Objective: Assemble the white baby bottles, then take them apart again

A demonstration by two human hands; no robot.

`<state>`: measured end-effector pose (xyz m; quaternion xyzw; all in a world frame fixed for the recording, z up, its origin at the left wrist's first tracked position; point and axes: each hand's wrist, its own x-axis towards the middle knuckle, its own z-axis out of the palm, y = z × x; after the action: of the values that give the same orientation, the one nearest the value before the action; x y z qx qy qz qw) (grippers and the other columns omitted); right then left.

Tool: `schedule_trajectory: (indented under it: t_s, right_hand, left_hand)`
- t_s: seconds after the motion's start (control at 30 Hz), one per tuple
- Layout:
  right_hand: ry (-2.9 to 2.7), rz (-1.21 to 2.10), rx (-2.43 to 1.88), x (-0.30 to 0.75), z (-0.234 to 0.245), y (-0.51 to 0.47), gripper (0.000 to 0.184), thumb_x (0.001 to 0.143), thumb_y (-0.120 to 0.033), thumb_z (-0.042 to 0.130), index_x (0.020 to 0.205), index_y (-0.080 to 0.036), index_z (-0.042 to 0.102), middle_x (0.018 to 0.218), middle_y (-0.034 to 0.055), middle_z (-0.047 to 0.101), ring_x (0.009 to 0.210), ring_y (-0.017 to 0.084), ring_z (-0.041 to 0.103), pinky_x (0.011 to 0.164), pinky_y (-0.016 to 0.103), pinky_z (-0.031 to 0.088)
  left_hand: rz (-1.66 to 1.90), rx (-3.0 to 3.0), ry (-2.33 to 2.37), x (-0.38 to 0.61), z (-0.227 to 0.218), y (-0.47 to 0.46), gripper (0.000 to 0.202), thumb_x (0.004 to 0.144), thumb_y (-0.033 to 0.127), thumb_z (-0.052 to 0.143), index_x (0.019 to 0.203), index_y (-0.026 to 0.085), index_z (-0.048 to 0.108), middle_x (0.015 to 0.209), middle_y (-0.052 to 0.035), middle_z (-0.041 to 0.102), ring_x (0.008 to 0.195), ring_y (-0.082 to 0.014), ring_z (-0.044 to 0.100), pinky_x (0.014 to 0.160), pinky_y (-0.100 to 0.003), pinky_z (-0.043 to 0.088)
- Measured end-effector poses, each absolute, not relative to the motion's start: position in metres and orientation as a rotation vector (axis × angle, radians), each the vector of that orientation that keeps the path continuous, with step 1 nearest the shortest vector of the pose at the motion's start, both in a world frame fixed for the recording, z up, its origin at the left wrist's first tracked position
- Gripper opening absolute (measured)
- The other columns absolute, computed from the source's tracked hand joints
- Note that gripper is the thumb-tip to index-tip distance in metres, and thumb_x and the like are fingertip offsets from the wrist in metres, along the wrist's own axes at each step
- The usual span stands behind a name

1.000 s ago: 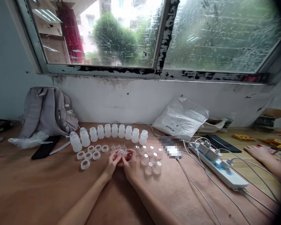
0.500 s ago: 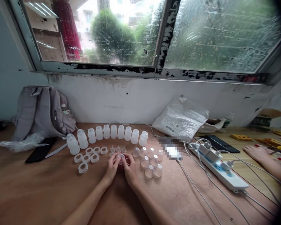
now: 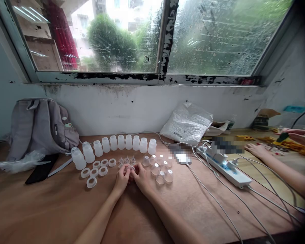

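Note:
My left hand (image 3: 122,179) and my right hand (image 3: 140,179) meet at the middle of the table, fingers closed around a translucent bottle collar (image 3: 129,168). The fingers cover most of it, so I cannot tell whether a teat sits inside. Just beyond my hands stand several clear bottle teats (image 3: 127,159). Loose white collars (image 3: 92,182) lie flat in a group to the left. On the right are several clear domed caps (image 3: 160,178). Frosted baby bottles (image 3: 121,142) form a curved row behind; the leftmost bottle (image 3: 78,158) has a top fitted on it.
A grey backpack (image 3: 38,128), a plastic bag (image 3: 22,162) and a dark phone-like slab (image 3: 42,169) lie left. A silver pouch (image 3: 186,123), white power strip (image 3: 226,171) and cables lie right. Another person's hand (image 3: 256,150) rests on the neighbouring table.
The camera view has turned to the right, bringing more of the other person into sight. My hands stay together around the collar, with the fingers slightly shifted.

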<state>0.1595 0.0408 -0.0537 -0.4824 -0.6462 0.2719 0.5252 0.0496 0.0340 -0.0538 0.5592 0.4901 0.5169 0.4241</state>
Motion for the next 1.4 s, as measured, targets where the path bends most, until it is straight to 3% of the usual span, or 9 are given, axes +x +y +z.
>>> schedule_trajectory:
  t_s: [0.4, 0.6, 0.83, 0.9, 0.97, 1.03, 1.1, 1.3, 1.4]
  right_hand:
    - [-1.522, 0.722, -1.201, 0.169, -0.049, 0.047, 0.002, 0.068, -0.021, 0.047, 0.067, -0.021, 0.046, 0.060, -0.0029, 0.052, 0.053, 0.013, 0.049, 0.049, 0.023, 0.039]
    - [-1.580, 0.626, -1.347, 0.171, -0.044, 0.044, 0.007, 0.065, -0.020, 0.047, 0.063, -0.020, 0.041, 0.058, -0.0038, 0.048, 0.053, 0.011, 0.046, 0.049, 0.021, 0.034]
    - [-1.619, 0.622, -1.352, 0.170, -0.045, 0.048, 0.008, 0.065, -0.019, 0.045, 0.063, -0.020, 0.038, 0.057, -0.0039, 0.046, 0.052, 0.011, 0.044, 0.049, 0.021, 0.031]
    - [-1.611, 0.598, -1.347, 0.172, -0.048, 0.050, 0.009, 0.064, -0.019, 0.045, 0.062, -0.021, 0.036, 0.056, -0.0043, 0.044, 0.051, 0.011, 0.042, 0.049, 0.021, 0.030]
    - [-1.610, 0.575, -1.330, 0.174, -0.050, 0.051, 0.011, 0.064, -0.019, 0.045, 0.061, -0.021, 0.034, 0.055, -0.0048, 0.042, 0.050, 0.011, 0.040, 0.048, 0.021, 0.030]
    - [-1.618, 0.571, -1.302, 0.176, -0.050, 0.050, 0.012, 0.065, -0.019, 0.045, 0.061, -0.021, 0.033, 0.054, -0.0052, 0.040, 0.049, 0.011, 0.038, 0.048, 0.021, 0.029]
    - [-1.618, 0.574, -1.269, 0.176, -0.049, 0.046, 0.013, 0.066, -0.018, 0.046, 0.061, -0.021, 0.033, 0.054, -0.0054, 0.039, 0.049, 0.011, 0.038, 0.048, 0.022, 0.029]
    - [-1.644, 0.820, -1.019, 0.173, -0.037, 0.031, 0.009, 0.073, -0.025, 0.050, 0.072, -0.020, 0.042, 0.062, -0.0040, 0.045, 0.052, 0.010, 0.043, 0.049, 0.021, 0.033]
    - [-1.545, 1.115, -0.938, 0.171, -0.034, 0.029, 0.020, 0.081, -0.036, 0.041, 0.096, -0.023, 0.042, 0.068, -0.0035, 0.048, 0.044, 0.008, 0.042, 0.039, 0.019, 0.032]
  left_hand:
    - [1.200, 1.456, 1.088, 0.051, -0.054, 0.034, 0.029, 0.076, 0.027, 0.045, 0.103, 0.019, 0.051, 0.086, -0.0051, 0.063, 0.067, -0.0151, 0.059, 0.041, -0.018, 0.041]
    - [1.157, 1.492, 1.074, 0.051, -0.050, 0.029, 0.031, 0.077, 0.023, 0.041, 0.106, 0.018, 0.050, 0.083, -0.0031, 0.063, 0.049, -0.0079, 0.053, 0.044, -0.018, 0.043]
    - [1.117, 1.512, 1.124, 0.051, -0.048, 0.023, 0.037, 0.078, 0.026, 0.042, 0.114, 0.020, 0.048, 0.094, -0.0048, 0.064, 0.034, -0.0035, 0.042, 0.031, -0.018, 0.036]
    - [1.110, 1.529, 1.128, 0.053, -0.047, 0.022, 0.040, 0.076, 0.024, 0.044, 0.116, 0.020, 0.047, 0.098, -0.0058, 0.064, 0.042, -0.0067, 0.051, 0.036, -0.018, 0.041]
    - [1.138, 1.553, 1.116, 0.056, -0.047, 0.020, 0.043, 0.075, 0.022, 0.045, 0.117, 0.019, 0.047, 0.105, -0.0065, 0.062, 0.063, -0.0128, 0.061, 0.046, -0.021, 0.048]
    - [1.175, 1.587, 1.109, 0.058, -0.045, 0.017, 0.043, 0.075, 0.022, 0.045, 0.117, 0.018, 0.048, 0.108, -0.0062, 0.060, 0.083, -0.0172, 0.061, 0.059, -0.024, 0.051]
    - [1.194, 1.639, 1.136, 0.057, -0.042, 0.015, 0.039, 0.076, 0.021, 0.043, 0.115, 0.019, 0.050, 0.106, -0.0051, 0.062, 0.089, -0.0177, 0.060, 0.068, -0.027, 0.050]
    - [1.326, 1.735, 1.349, 0.049, -0.039, 0.017, 0.028, 0.073, 0.016, 0.043, 0.096, 0.020, 0.057, 0.086, -0.0027, 0.065, 0.073, -0.0154, 0.059, 0.069, -0.027, 0.046]
    - [1.411, 1.492, 1.322, 0.046, -0.043, 0.024, 0.027, 0.075, 0.020, 0.039, 0.098, 0.020, 0.052, 0.072, -0.0002, 0.060, 0.050, -0.0099, 0.053, 0.049, -0.021, 0.043]
